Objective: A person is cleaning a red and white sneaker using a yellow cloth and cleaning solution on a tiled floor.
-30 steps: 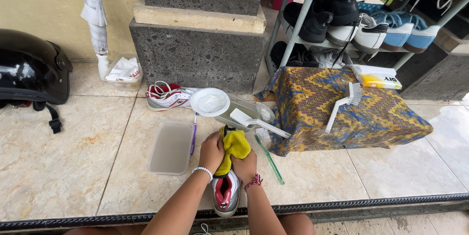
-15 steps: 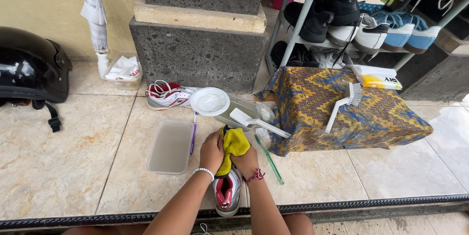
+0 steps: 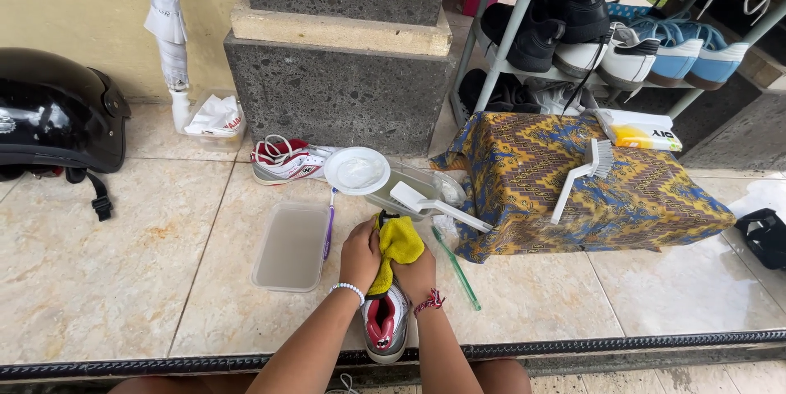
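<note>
On the tiled floor (image 3: 123,279), largest first: I see a black helmet (image 3: 53,111) at far left and a batik-covered box (image 3: 581,185) at right carrying a white brush (image 3: 580,171), with a shoe rack (image 3: 606,25) behind it. At near centre a grey, white and red sneaker (image 3: 386,324) stands with its toe away from me. Since a second ago little has moved: both hands have crept a touch toward the toe, with the yellow cloth (image 3: 399,245) bunched against it, so I judge the wiping is going on at the front of the shoe. My left hand (image 3: 360,253) has its fingers curled shut on the cloth; my right hand (image 3: 416,273) has its fingers wrapped round the shoe and the cloth's lower edge.

Containers: a rectangular plastic tub (image 3: 291,246) left of the hands holds cloudy water, a purple toothbrush (image 3: 328,222) lying just beside its right edge. Beyond it a clear tray (image 3: 409,189) carries a round white lid (image 3: 357,170) and a second white brush (image 3: 434,204). A green toothbrush (image 3: 454,267) lies right of the hands.
</note>
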